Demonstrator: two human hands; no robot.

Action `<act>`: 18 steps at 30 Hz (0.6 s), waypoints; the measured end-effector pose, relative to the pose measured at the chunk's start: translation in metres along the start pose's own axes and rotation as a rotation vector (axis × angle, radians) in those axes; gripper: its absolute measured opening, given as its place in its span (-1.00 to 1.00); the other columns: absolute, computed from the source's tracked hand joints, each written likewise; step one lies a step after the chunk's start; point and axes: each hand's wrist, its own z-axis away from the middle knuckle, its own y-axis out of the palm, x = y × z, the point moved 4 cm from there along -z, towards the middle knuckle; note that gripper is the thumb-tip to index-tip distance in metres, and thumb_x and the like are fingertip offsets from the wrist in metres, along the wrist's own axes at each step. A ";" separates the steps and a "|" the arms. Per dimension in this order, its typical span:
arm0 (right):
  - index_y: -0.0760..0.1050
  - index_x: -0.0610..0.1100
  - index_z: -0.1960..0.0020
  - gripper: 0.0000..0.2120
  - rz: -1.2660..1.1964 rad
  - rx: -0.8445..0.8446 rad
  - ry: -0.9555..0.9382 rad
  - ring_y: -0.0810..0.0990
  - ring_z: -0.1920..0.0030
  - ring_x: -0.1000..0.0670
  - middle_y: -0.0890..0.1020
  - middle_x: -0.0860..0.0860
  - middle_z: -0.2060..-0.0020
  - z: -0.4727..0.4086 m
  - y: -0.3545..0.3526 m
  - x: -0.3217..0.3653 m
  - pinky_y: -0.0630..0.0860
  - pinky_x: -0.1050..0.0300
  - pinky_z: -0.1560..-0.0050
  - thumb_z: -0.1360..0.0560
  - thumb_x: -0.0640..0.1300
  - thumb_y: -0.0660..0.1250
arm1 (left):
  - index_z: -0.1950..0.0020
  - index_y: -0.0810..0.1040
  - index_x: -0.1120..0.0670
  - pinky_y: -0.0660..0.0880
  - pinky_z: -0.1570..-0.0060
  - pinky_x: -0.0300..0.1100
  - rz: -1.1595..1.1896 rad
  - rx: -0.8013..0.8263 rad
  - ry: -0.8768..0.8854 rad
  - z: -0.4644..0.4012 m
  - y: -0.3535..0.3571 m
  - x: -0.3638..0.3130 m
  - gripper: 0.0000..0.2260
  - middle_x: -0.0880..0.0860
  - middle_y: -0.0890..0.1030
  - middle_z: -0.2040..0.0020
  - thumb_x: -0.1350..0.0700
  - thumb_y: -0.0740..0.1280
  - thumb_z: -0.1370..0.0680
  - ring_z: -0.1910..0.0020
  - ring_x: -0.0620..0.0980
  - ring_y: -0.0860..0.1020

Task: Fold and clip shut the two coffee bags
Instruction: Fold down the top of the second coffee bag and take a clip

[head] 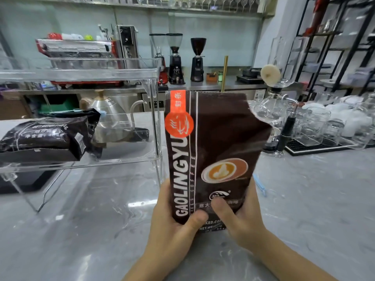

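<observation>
While both hands' fingers clamp it, the brown coffee bag stands upright.

Upright bag centre; second bag left, seemingly on rack.

Grey marble counter carries a clear acrylic rack, blue clip, black drip mat with glasses. Dark coffee bag lies on rack's lower shelf.
</observation>
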 end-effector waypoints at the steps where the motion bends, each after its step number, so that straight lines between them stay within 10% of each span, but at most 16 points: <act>1: 0.32 -0.11 -0.33 -0.52 0.002 -0.005 0.005 0.59 -0.17 0.18 0.61 0.21 -0.17 0.001 -0.001 -0.002 0.49 0.33 -0.14 -0.45 -0.30 0.34 | -0.41 0.44 0.02 0.56 -0.13 -0.18 -0.013 0.000 0.004 0.000 -0.001 0.000 -0.36 0.03 0.64 -0.27 -0.25 0.48 -0.44 -0.25 0.04 0.62; 11: 0.43 0.21 -0.27 -0.52 0.031 -0.011 0.088 0.64 -0.14 0.13 0.66 0.19 -0.11 0.006 0.002 -0.004 0.53 0.34 -0.07 -0.44 -0.17 0.40 | -0.33 0.49 -0.08 0.58 -0.03 -0.30 -0.049 0.033 -0.024 0.002 -0.004 0.008 -0.47 -0.05 0.69 -0.19 -0.11 0.56 -0.41 -0.14 -0.07 0.68; 18: 0.35 -0.10 -0.33 -0.55 0.022 0.034 0.046 0.63 -0.14 0.13 0.64 0.18 -0.14 0.001 -0.003 0.002 0.54 0.33 -0.08 -0.48 -0.19 0.38 | -0.31 0.51 -0.10 0.59 -0.03 -0.28 -0.002 0.058 -0.005 0.001 -0.004 0.004 -0.53 -0.01 0.70 -0.17 -0.06 0.53 -0.45 -0.13 -0.04 0.68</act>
